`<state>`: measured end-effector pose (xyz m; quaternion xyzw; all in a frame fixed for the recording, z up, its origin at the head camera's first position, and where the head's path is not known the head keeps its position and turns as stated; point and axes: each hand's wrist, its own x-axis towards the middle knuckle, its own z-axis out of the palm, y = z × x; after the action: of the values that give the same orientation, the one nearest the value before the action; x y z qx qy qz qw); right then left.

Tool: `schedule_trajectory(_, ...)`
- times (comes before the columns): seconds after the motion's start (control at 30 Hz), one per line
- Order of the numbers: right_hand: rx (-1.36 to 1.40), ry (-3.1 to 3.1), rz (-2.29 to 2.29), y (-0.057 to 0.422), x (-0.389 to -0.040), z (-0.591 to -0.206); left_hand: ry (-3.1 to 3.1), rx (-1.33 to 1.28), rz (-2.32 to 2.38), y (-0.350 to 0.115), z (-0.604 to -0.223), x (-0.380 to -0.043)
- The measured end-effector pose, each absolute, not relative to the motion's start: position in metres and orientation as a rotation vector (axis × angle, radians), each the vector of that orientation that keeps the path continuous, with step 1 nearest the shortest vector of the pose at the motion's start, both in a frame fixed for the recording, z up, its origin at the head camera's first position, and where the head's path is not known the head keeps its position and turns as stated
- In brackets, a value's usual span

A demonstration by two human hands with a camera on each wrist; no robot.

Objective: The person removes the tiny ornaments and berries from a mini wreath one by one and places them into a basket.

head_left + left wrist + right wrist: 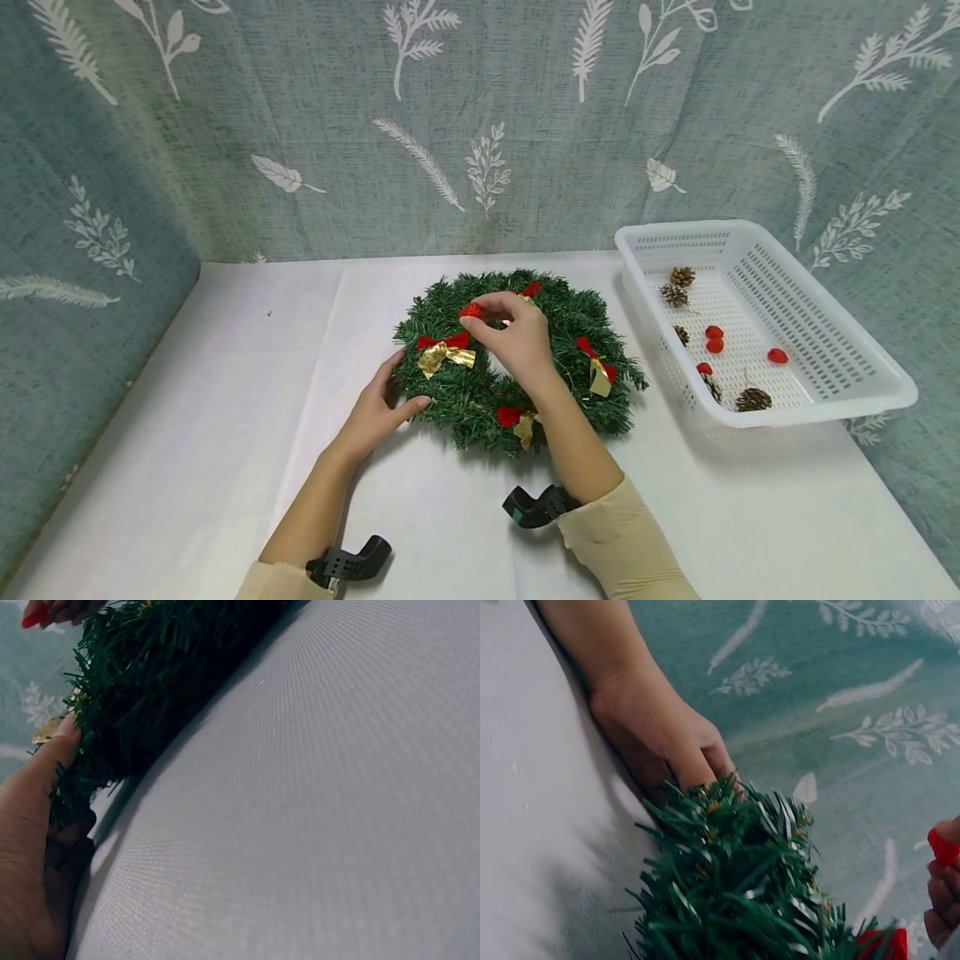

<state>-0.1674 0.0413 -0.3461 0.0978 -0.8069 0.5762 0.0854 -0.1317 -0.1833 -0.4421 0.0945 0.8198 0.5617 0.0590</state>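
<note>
A green Christmas wreath lies flat on the white table, with red and gold bows spaced around it. My left hand grips the wreath's left edge; in the left wrist view the thumb is on top and the other fingers are partly hidden below. Above the wreath's upper left part, my right hand pinches a small red berry ornament between thumb and fingertips. That red berry ornament also shows at the right edge of the right wrist view.
To the right of the wreath stands a white plastic basket with perforated walls. Inside it lie several red berry ornaments and several brown pine cones. A grey-green leaf-patterned cloth hangs behind the table and along its sides.
</note>
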Motion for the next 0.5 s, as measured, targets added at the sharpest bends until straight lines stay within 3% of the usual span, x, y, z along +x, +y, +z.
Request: schedule_trajectory(0.5,0.331,-2.145,1.71,0.077,-0.165,-0.336,2.479,0.323,1.733,-0.186,-0.453,-0.136)
